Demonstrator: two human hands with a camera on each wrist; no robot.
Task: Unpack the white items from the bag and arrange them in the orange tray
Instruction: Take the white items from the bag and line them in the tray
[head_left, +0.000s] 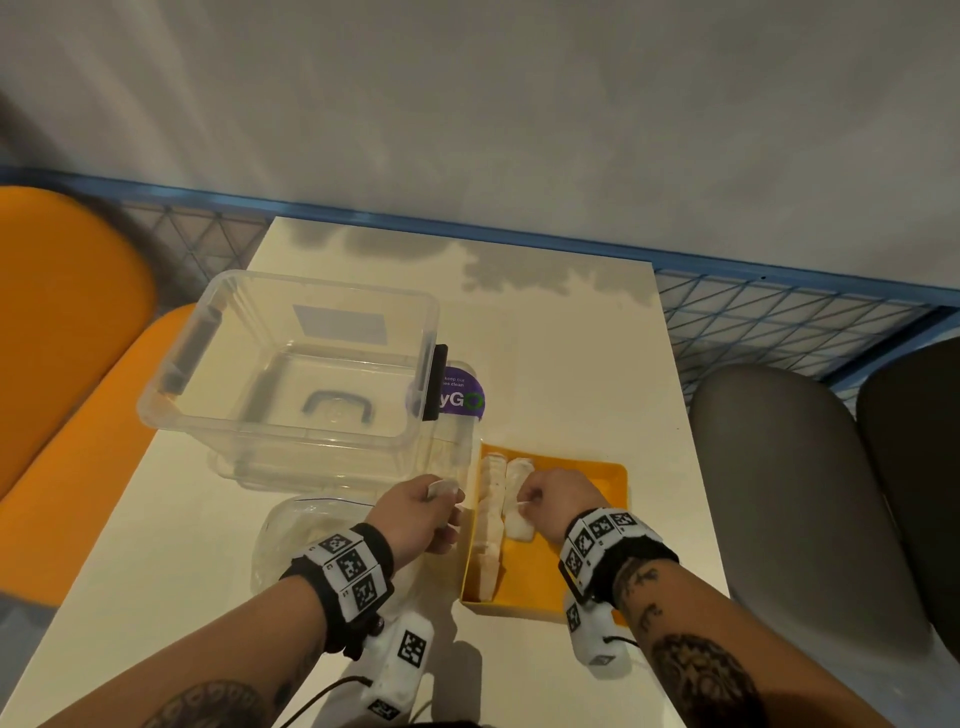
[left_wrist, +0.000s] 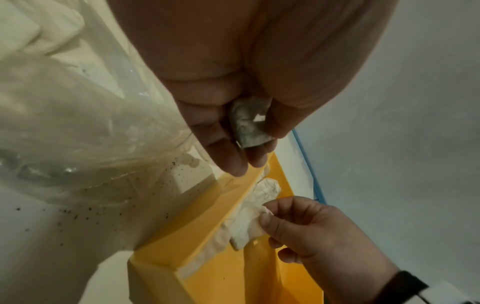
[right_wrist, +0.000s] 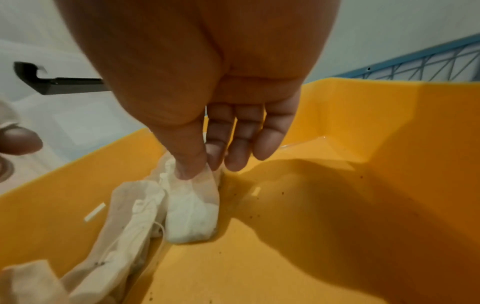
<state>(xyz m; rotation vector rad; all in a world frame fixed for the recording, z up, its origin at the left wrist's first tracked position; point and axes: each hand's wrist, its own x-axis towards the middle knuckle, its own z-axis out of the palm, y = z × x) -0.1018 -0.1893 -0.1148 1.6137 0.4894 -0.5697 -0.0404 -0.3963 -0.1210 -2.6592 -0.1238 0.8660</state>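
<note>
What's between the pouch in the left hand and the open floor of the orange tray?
Only the tray's near wall and the rows of pouches behind it. The left hand holds its pouch above the wall; the floor beyond is bare.

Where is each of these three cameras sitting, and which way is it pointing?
Head: on the person's head, looking down at the table, clear box and tray; both forearms and hands show.
Left wrist: along the left hand, which pinches a white item; the bag lies beside it.
Right wrist: along the right hand, pinching a pouch in the tray.
Shared: both wrist views show the tray and its white pouches.
</note>
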